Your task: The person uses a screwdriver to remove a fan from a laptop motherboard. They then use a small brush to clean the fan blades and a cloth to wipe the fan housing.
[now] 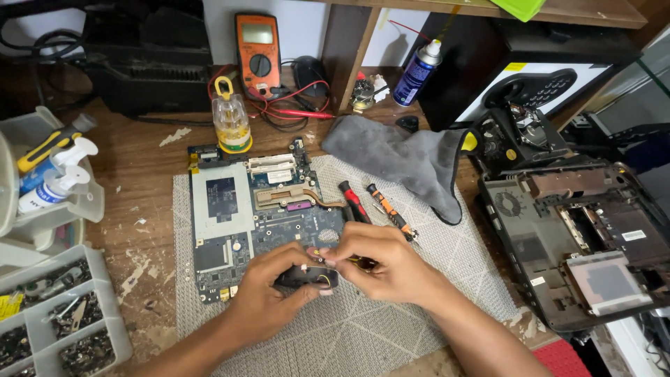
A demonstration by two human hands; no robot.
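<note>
A blue laptop motherboard with a copper heat pipe lies on a grey mat. At its lower right corner, my left hand grips a small black fan-like part. My right hand pinches at the top of that same part, fingers closed on it. Two screwdrivers, one red-handled and one orange-and-black, lie on the mat just beyond my right hand.
A dark laptop base shell sits at the right. A grey cloth, spray can, orange multimeter and clear bit holder stand behind. Compartment trays of screws and bottles are at the left.
</note>
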